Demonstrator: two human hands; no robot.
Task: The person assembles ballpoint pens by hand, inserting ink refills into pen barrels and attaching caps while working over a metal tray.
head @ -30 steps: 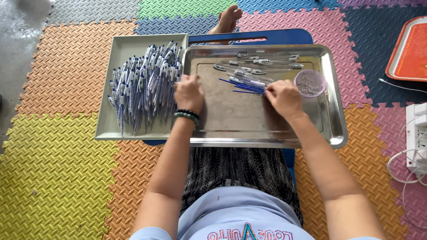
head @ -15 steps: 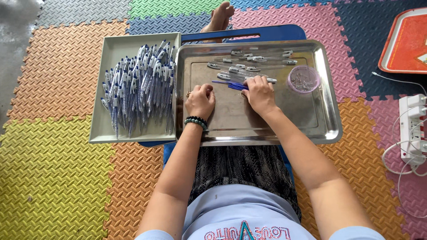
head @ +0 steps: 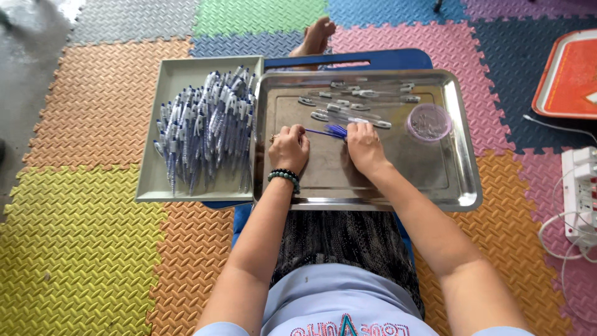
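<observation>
A thin blue refill (head: 320, 132) is pinched in the grip of the left hand (head: 289, 148), its tip laid toward the bundle of blue refills (head: 336, 130) on the steel tray (head: 457, 165); that bundle is touched by the fingers of the right hand (head: 364, 146), though whether anything is clenched there cannot be told; clear pen barrels (head: 357, 102) are spread just beyond; a small round dish (head: 428, 122) is set near the right hand; finished pens (head: 205, 127) are heaped in the grey tray (head: 180, 71) beside it.

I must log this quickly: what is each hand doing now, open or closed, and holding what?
Left hand: closed, pinching a thin blue refill over the steel tray.
Right hand: fingers curled on the blue refills; grip cannot be told.
</observation>
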